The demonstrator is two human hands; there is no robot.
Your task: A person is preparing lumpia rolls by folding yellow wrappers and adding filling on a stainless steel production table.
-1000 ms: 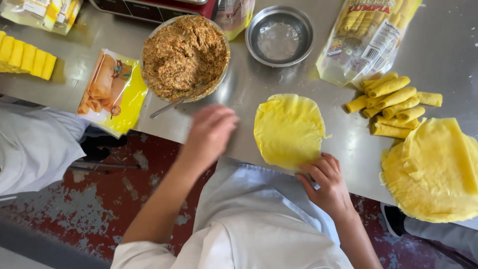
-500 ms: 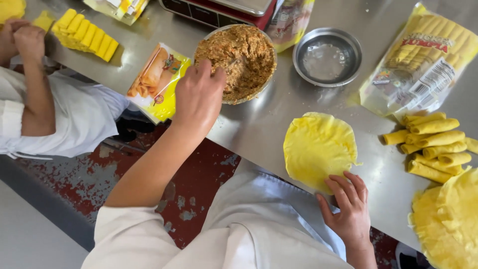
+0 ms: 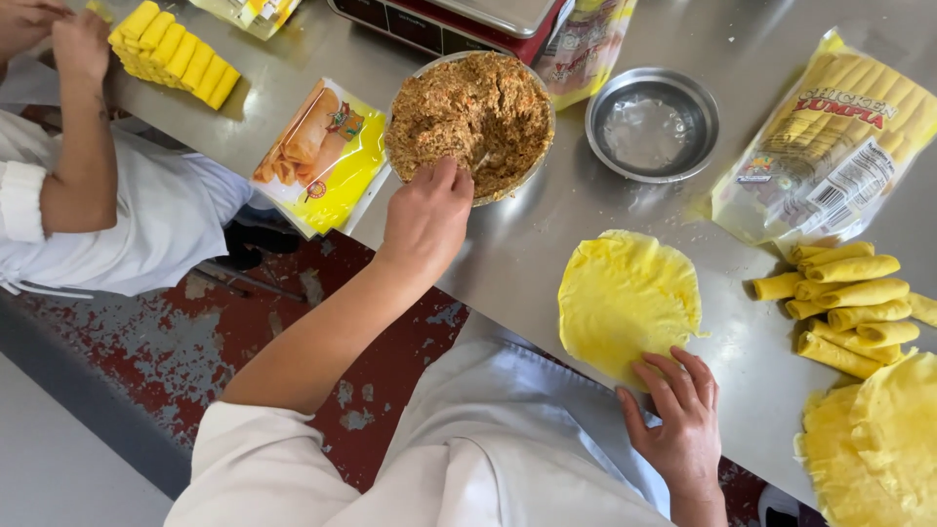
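Note:
My left hand point(image 3: 426, 217) is closed at the near rim of a metal bowl point(image 3: 415, 80) of brown minced filling point(image 3: 470, 112), gripping a spoon point(image 3: 480, 162) whose tip shows in the filling. My right hand point(image 3: 678, 422) rests flat, fingers apart, on the near edge of a round yellow wrapper point(image 3: 625, 298) spread on the steel table point(image 3: 532, 239).
A small empty steel bowl point(image 3: 651, 124) and a clear bag of rolls point(image 3: 830, 146) lie at the back right. Several finished yellow rolls point(image 3: 849, 307) and a stack of wrappers point(image 3: 878, 444) sit at right. Another person's arm point(image 3: 73, 146), more rolls point(image 3: 176, 51) and a yellow packet point(image 3: 322, 151) are at left.
My left hand has travelled from the table edge up to the filling bowl and closed on the spoon. My right hand stays on the wrapper. The view has shifted left.

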